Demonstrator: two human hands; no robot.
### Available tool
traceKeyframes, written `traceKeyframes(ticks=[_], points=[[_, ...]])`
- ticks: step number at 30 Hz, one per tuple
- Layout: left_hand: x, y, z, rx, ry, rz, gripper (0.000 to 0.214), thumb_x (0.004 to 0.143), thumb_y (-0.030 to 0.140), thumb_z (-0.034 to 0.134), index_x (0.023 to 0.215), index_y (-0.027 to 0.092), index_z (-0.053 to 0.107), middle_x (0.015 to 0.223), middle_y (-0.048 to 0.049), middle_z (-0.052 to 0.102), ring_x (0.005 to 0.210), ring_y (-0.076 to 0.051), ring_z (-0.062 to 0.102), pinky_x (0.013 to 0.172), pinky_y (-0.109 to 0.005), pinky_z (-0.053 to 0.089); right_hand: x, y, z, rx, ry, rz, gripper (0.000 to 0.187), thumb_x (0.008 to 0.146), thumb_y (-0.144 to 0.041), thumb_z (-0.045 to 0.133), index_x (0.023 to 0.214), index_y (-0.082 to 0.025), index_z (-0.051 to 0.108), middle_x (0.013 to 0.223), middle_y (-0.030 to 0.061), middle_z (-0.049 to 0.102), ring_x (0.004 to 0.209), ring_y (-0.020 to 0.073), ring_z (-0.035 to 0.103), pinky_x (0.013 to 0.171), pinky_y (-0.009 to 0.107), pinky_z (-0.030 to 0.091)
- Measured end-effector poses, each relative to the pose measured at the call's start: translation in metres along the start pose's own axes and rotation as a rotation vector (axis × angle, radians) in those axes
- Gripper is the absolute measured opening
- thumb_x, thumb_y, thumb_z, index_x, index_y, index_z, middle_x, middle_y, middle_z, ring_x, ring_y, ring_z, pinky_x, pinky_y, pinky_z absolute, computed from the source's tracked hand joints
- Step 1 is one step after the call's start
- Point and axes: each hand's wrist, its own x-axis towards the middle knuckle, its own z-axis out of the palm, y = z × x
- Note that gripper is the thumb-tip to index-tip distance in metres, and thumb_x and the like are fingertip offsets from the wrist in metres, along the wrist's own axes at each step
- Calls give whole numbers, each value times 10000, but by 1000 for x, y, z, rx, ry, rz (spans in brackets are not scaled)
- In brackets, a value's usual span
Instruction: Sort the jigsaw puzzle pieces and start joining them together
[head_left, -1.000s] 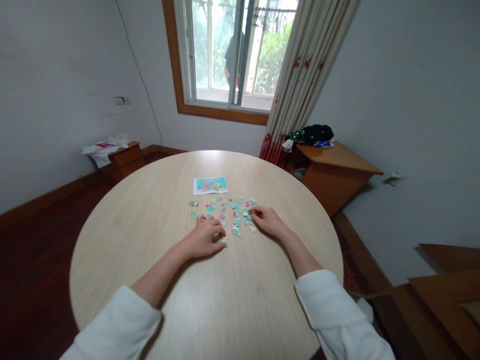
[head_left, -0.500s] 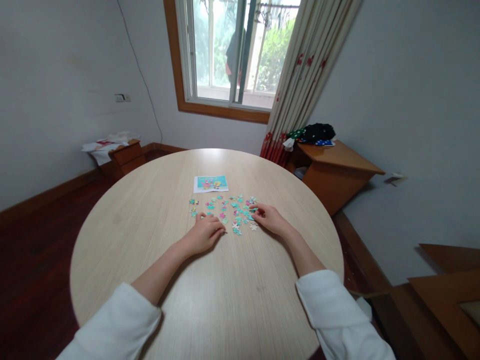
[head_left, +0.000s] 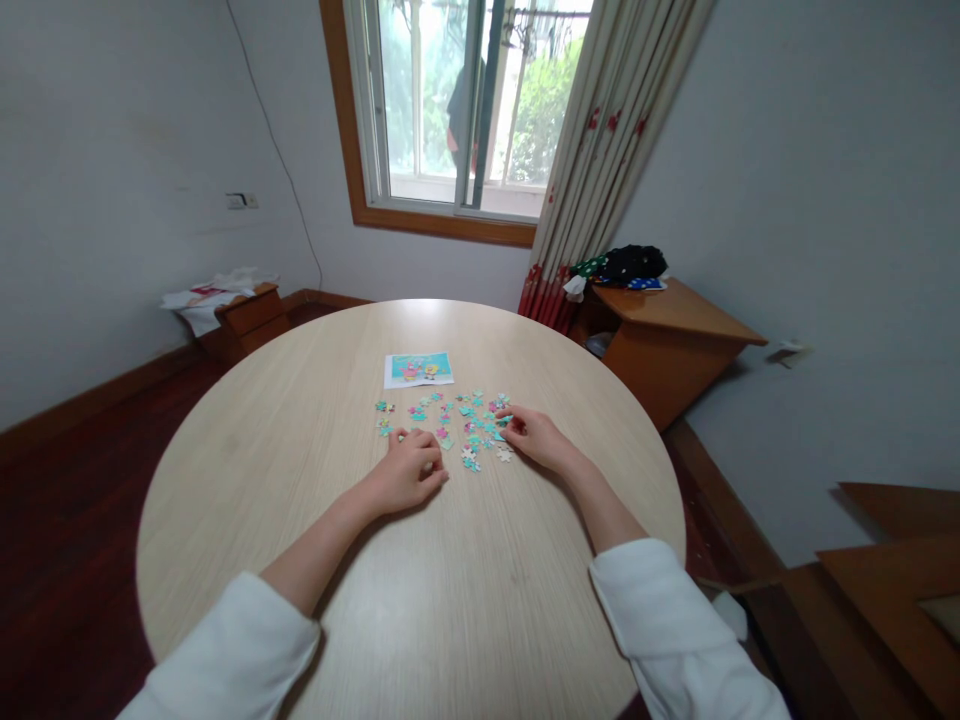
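Several small teal, pink and white puzzle pieces (head_left: 450, 420) lie scattered on a round light-wood table (head_left: 300, 420). Beyond them lies a small picture card (head_left: 418, 369) in blue and yellow. My left hand (head_left: 407, 470) rests on the table at the near left edge of the pieces, fingers curled round something I cannot make out. My right hand (head_left: 534, 437) sits at the right edge of the scatter, its fingertips pinched on a teal puzzle piece (head_left: 504, 420). Both forearms are bare, with white sleeves pushed up.
A wooden side table (head_left: 667, 330) with dark clothing on it stands at the right beside a curtain (head_left: 600, 160). A low wooden cabinet (head_left: 251, 315) with papers on top stands at the left wall. A window (head_left: 465, 100) is behind the table. The floor is dark wood.
My left hand has curled tighter and slid slightly forward; a white piece seen by its fingers earlier no longer shows. My right hand stays pinched at the right edge of the pieces.
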Motion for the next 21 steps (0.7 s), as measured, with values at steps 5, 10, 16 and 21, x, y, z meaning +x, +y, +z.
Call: traceKeyframes(ticks=[5,10,16,21], points=[[0,-4,2,4,15,1,140,818,288,593,734,179,616,941,-37,614,952,-214,536,929,-466,241,0,1,-1,-26,2,-20,254,755,-188,574,992,-158,660,651,-35,560,591,100,476,620,224,372],[1,-5,2,21,17,-10,88,797,276,637,786,189,629,981,-38,625,977,-221,534,938,-466,235,1,-3,3,-22,74,-71,150,734,-148,604,862,-156,682,644,-29,567,600,102,488,619,223,377],[1,-1,2,8,46,-32,126,834,296,593,785,185,626,939,-34,634,949,-216,552,931,-458,253,-3,-24,19,-33,-16,-323,115,775,-148,640,844,-177,728,777,33,658,761,142,563,777,282,413],[2,1,1,12,68,-36,130,843,280,561,781,185,623,931,-42,641,936,-217,553,930,-464,259,-8,-38,23,-93,-145,-329,142,798,-159,659,906,-209,738,845,43,657,846,167,566,842,325,395]])
